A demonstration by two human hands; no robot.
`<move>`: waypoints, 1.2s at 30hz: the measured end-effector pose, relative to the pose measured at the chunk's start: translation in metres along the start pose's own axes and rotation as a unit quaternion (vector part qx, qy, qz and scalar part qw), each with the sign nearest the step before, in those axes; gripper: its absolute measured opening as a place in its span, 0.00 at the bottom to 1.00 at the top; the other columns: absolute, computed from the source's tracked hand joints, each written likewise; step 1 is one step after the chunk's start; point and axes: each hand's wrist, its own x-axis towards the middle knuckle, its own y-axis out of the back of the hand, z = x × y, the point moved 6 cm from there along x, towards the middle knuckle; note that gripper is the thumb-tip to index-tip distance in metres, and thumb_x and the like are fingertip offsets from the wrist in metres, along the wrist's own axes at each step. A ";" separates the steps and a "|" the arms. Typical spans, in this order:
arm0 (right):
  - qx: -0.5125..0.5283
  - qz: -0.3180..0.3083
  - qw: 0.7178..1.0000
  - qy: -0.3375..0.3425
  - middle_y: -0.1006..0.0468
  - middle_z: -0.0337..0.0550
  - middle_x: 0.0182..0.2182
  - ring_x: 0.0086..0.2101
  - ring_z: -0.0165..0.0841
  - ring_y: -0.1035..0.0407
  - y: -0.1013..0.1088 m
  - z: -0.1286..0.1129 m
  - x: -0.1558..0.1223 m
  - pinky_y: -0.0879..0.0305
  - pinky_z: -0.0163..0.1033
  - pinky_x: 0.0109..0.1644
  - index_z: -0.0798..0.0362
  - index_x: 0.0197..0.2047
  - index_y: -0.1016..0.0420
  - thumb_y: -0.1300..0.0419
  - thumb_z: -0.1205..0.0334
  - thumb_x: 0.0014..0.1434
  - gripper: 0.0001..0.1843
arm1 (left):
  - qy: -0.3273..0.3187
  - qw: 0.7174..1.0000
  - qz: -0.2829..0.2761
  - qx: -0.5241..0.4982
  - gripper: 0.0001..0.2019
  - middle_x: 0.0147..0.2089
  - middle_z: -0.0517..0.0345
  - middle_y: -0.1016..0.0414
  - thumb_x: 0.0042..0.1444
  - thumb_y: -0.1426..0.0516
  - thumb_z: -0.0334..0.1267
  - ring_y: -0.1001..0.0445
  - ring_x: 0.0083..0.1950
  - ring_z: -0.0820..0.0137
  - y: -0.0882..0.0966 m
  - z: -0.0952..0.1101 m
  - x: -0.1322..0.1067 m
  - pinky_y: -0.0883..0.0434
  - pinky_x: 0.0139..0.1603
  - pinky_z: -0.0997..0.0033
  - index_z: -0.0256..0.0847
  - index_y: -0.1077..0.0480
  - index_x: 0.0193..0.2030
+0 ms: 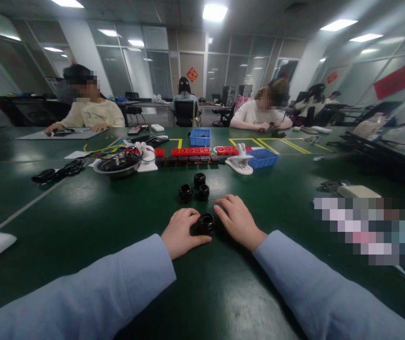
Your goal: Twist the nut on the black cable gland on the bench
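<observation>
Our left hand [183, 232] and right hand [238, 221] rest on the dark green table [92, 222], both in light blue sleeves [127, 288]. Between them sits a small black ring-shaped plastic part [206, 222], upright with its opening facing up. It lies at three o'clock from the left hand and at nine o'clock from the right hand, just beside both.

The left hand's fingers are folded in, with the thumb lying along the table below the part. We cannot tell whether they close on anything or only lean against the part. The right hand lies palm down, its fingers bent and loosely apart, clamped on nothing.

At twelve o'clock from the part, near but apart from it, stands a cluster of three more black round parts [203, 191]. Farther out at twelve o'clock runs a row of red blocks [190, 151], with a blue plastic basket [200, 137] behind it.

At one o'clock we see a white plastic clip stand [239, 163] just beside a blue plastic tray [263, 158]. At eleven o'clock a shallow metal bowl [117, 166] holds dark wires, and at ten o'clock black cables [58, 173] lie loose.

Across the table a person in a cream top [92, 114] sits at eleven o'clock and a person in a white top [255, 114] at one o'clock.
</observation>
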 end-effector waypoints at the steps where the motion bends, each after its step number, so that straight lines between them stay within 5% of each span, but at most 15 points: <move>1: 0.009 0.003 1.000 0.005 0.32 0.47 0.38 0.41 0.36 0.39 0.001 -0.002 0.000 0.42 0.42 0.47 0.59 0.41 0.29 0.49 0.62 0.65 0.10 | -0.001 1.000 0.001 0.001 0.20 0.48 0.53 0.34 0.47 0.37 0.48 0.37 0.51 0.60 0.000 0.000 0.000 0.40 0.55 0.56 0.40 0.29 0.44; 23: 0.128 -0.008 0.985 0.112 0.31 0.48 0.39 0.41 0.36 0.39 0.011 -0.028 -0.008 0.40 0.42 0.45 0.58 0.46 0.32 0.58 0.52 0.68 0.21 | -0.014 1.000 0.014 0.002 0.20 0.47 0.53 0.33 0.47 0.38 0.49 0.37 0.50 0.60 0.000 0.000 0.000 0.39 0.55 0.55 0.40 0.29 0.43; 36: 0.131 -0.005 0.983 0.129 0.31 0.50 0.40 0.41 0.37 0.38 0.015 -0.033 -0.009 0.39 0.42 0.44 0.58 0.48 0.33 0.53 0.49 0.65 0.21 | -0.014 1.000 0.021 0.004 0.19 0.46 0.54 0.32 0.45 0.37 0.49 0.36 0.50 0.59 0.000 0.000 0.000 0.38 0.55 0.56 0.41 0.29 0.42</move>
